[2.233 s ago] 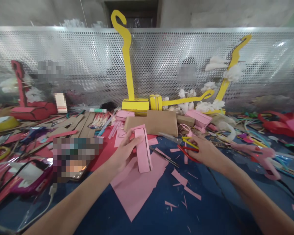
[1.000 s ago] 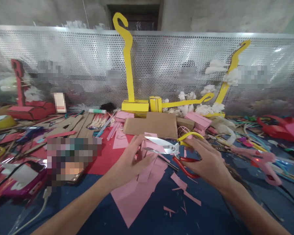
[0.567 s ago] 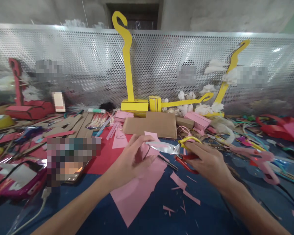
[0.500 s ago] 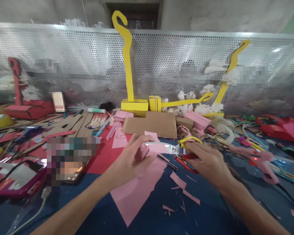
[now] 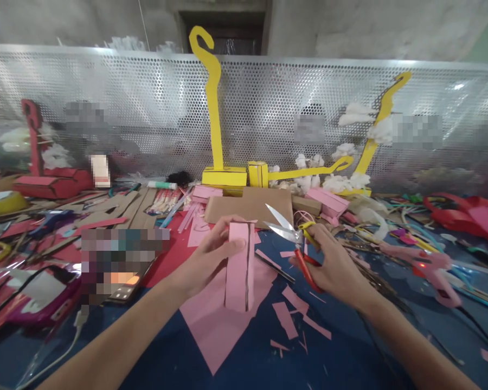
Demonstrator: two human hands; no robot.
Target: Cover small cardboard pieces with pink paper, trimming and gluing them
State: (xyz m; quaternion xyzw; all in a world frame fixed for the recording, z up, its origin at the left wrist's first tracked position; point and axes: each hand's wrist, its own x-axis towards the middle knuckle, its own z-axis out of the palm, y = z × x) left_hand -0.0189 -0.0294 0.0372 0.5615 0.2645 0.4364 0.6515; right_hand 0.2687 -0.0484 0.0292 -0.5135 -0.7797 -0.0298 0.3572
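Note:
My left hand [image 5: 215, 246] is closed on a small pink paper-covered box [image 5: 238, 276] with dark edges, thumb on its front face. It holds the box above a large pink paper sheet [image 5: 215, 336]. In my right hand [image 5: 333, 265] are scissors [image 5: 296, 237] with one yellow and one red handle loop. Their blades are spread and point up and left, apart from the box. Pink paper scraps [image 5: 285, 319] lie on the blue table below. Part of the sheet is hidden behind the box.
A pink glue gun [image 5: 433, 265] with a lit red light lies at the right. Behind stand a cardboard piece [image 5: 252, 207] and a yellow hook-shaped stand [image 5: 213, 114]. A purple power strip [image 5: 44, 303] and a phone [image 5: 124, 287] are at the left. A perforated metal panel [image 5: 146, 92] closes off the back.
The scissors have moved away from the box and their blades have opened. The box has turned upright in my left hand. Another pink scrap now lies on the table.

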